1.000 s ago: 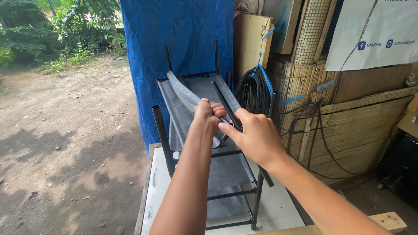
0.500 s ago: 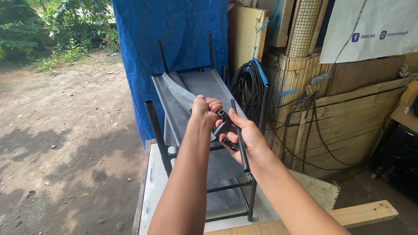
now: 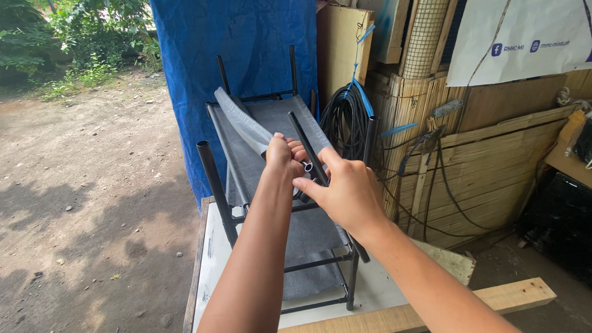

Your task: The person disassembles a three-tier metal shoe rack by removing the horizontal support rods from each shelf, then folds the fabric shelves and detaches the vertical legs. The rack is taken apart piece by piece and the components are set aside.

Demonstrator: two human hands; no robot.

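1. Both hands meet at the middle of a black tubular metal rack frame [image 3: 217, 190] that lies tipped on its back; the left hand [image 3: 283, 154] is fisted around a loose strip of grey woven fabric [image 3: 241, 119], pulling it taut up and away to its own left.
2. Just beside it, the right hand [image 3: 343, 191] pinches narrow around a slanting black metal tube [image 3: 305, 143], thumb and forefinger forward, seemingly steadying the tube so the cloth can be worked at its end.
3. Under both hands the frame rests on a flat white board [image 3: 210, 257], which gives it a level bed at working height.
4. Nearer the person than the hands, a pale wooden plank [image 3: 396, 318] crosses the lower edge.
5. Beyond the hands hangs a blue plastic tarpaulin [image 3: 250, 42]; to the right hand's far side a coil of black cable [image 3: 347, 121] leans against a slatted bamboo wall [image 3: 502, 157].
6. Left of the left hand lies bare dirt ground [image 3: 78, 196].
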